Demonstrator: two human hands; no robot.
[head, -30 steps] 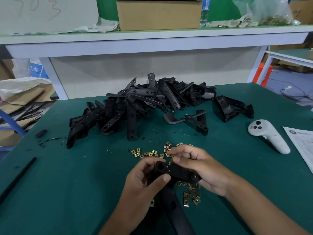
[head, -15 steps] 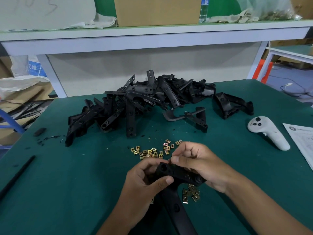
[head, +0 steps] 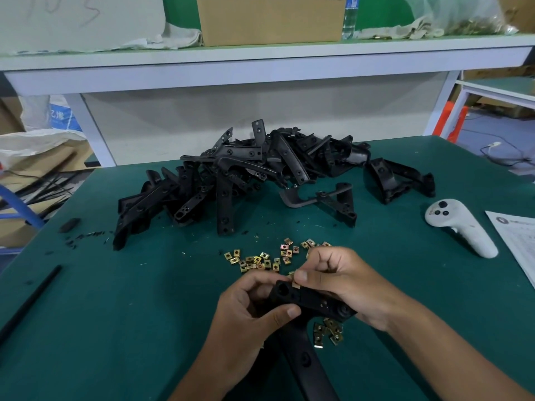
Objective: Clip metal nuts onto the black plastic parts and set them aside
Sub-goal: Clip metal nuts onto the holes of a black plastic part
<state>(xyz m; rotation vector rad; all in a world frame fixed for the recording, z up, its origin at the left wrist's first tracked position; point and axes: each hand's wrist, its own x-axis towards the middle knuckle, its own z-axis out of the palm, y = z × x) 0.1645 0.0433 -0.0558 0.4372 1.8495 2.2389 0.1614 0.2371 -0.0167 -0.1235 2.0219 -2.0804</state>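
Clipping step: left hand (head: 246, 311) grips black part (head: 307, 302), right hand (head: 341, 279) pinches nut (head: 296, 283) at its edge (seating looks partial); next needs a firm push home.

Pretty even, soft overhead light, nothing blown out. Only faint shadows are cast under the hands (head: 292, 302) on the counter (head: 121, 314). Wide-angle bending is seen along the shelf (head: 260, 60) beyond them, and the corners look slightly soft.
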